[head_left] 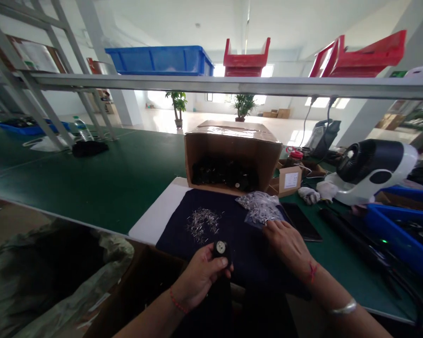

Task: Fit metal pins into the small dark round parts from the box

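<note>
My left hand (pixel 206 272) grips a small black part with a round metal disc (pixel 221 247) on its upper end, held above the near edge of a dark blue cloth (pixel 232 206). To the right, my right hand (pixel 285 241) touches the near edge of a clear plastic bag (pixel 261 209) filled with small metal pins. Its fingers are bent and close together; what is between the fingertips is hidden. Beyond my left hand, a loose pile of similar metal pins (pixel 200 223) lies spread on the cloth.
An open cardboard box (pixel 232 136) with black parts inside lies behind the cloth. A fan (pixel 373 169) and blue bins (pixel 405 234) stand right on the green table (pixel 127 183). Overhead, a shelf (pixel 197 84) carries a blue crate (pixel 158 61) and red bins. A lined container (pixel 56 277) sits lower left.
</note>
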A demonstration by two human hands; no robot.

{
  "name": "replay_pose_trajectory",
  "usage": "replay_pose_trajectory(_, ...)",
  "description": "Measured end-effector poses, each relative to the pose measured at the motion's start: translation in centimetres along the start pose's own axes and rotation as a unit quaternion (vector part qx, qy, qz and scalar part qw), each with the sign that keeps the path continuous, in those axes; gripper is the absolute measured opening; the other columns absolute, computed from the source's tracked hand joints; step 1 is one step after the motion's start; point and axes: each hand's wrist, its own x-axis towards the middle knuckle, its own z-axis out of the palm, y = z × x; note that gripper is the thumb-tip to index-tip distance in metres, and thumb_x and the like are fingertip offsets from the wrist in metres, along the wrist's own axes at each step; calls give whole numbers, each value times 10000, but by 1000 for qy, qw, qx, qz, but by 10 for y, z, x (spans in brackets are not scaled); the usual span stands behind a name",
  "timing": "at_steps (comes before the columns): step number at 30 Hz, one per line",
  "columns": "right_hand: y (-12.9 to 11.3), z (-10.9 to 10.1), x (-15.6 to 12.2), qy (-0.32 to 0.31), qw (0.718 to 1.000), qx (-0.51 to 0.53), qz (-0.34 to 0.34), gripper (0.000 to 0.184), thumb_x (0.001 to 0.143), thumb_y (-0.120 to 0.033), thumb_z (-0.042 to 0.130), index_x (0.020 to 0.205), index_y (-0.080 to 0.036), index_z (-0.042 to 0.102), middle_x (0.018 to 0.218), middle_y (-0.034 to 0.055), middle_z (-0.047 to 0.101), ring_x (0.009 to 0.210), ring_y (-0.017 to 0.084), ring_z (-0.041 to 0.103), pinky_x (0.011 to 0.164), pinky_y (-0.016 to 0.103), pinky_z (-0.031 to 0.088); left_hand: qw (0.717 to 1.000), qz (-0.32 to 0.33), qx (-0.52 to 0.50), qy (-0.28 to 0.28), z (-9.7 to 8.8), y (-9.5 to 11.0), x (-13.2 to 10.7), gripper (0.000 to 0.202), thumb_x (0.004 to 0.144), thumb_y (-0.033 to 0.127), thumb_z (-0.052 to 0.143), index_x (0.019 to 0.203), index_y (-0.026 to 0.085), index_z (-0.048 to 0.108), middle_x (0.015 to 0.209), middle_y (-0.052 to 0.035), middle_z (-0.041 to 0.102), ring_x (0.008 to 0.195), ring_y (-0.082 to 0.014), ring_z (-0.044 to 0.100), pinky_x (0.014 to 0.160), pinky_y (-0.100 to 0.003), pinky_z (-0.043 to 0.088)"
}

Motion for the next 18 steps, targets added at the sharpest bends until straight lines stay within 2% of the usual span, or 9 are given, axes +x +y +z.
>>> replay_pose_trajectory(3,-26,-6,-3,55,987,133,68,227,1000,-253,533,857,-200,700,785,49,612,686,194,595,616,315,452,997,-1,-74,-21,0,-1,3,314,633,204,878,858,124,674,760,-17,652,683,-106,601,625,-215,454)
replay_pose_trajectory(5,-49,-9,-4,93,946,288,116,276,1014,-378,524,911,-209,717,782,38,612,667,174,605,589,285,474,993,-2,-110,-28,1,-2,4,295,631,182,878,854,120,694,772,-18,652,686,-101,601,622,-207,446)
replay_pose_trajectory(7,-70,-12,-5,120,904,384,145,301,999,-435,546,899,-213,724,756,30,610,640,165,601,557,271,473,991,1,-133,-29,1,-2,4,278,631,163,876,849,118,709,775,-19,652,694,-102,602,621,-203,441)
replay_pose_trajectory(11,-97,-16,-3,164,862,445,178,297,967,-452,596,848,-214,726,713,19,605,604,156,587,529,261,458,989,9,-143,-36,2,-2,2,255,647,156,867,856,111,728,758,-28,655,697,-109,601,613,-201,439)
replay_pose_trajectory(18,-106,-15,-2,175,827,489,216,303,931,-468,635,803,-210,729,687,18,608,590,156,571,515,257,442,988,17,-150,-39,-1,0,1,235,678,163,851,874,118,728,789,-30,660,718,-98,596,628,-192,441)
